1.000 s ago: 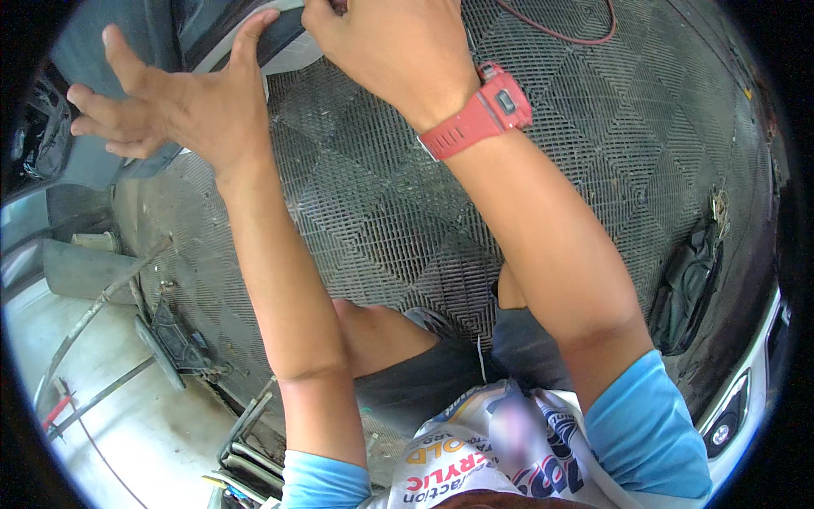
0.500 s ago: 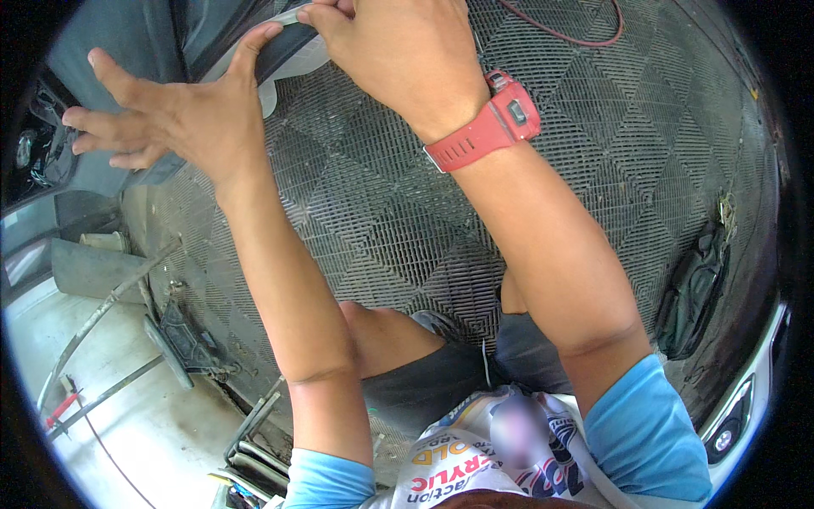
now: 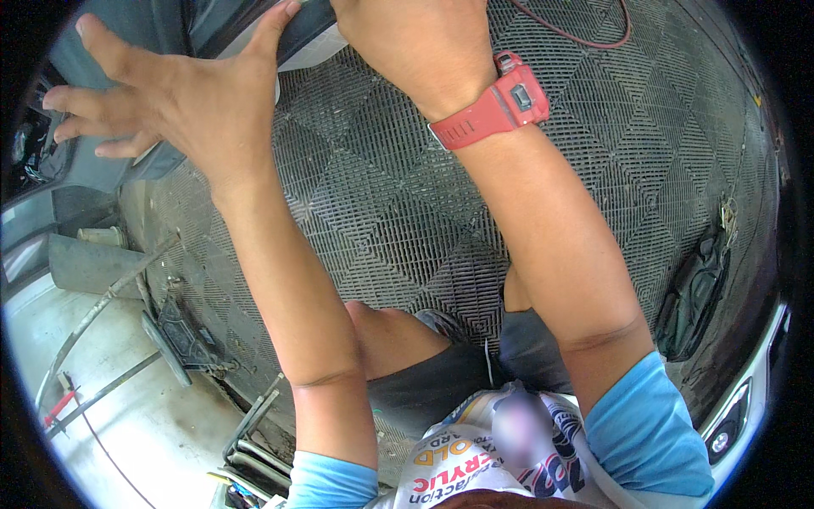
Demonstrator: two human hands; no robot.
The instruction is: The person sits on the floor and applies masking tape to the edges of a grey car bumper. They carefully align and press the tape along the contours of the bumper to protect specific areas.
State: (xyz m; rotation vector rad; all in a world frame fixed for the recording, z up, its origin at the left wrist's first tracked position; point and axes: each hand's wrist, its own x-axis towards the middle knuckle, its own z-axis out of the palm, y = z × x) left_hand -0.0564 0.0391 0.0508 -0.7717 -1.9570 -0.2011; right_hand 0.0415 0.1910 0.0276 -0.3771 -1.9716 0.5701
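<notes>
Black grated floor tiles (image 3: 398, 212), set in a diamond pattern, spread out beneath and to the right of both pairs of fingers. At the upper left, the left hand (image 3: 199, 106) is spread wide, its four fingers splayed outward to the left with nothing gripped between them. Its thumb stretches the opposite way, its tip lying over the edge of a dark grey panel (image 3: 153, 30); whether it presses there is unclear. That panel runs behind and beyond the left fingers, and a pale sheet (image 3: 315, 51) shows just right of the thumb. Next to it, the right hand (image 3: 415, 51) is cut off by the upper border, so how its fingers stand and what they may hold cannot be told. A red wristwatch (image 3: 513, 97) sits just behind them on the wrist. Right of those fingers lies a dark red hose (image 3: 606, 42); farther right and closer to the body rests a black bag (image 3: 695, 297). Below the left fingers, well apart, stands a metal frame (image 3: 106, 297) beside a white panel (image 3: 127, 373).
</notes>
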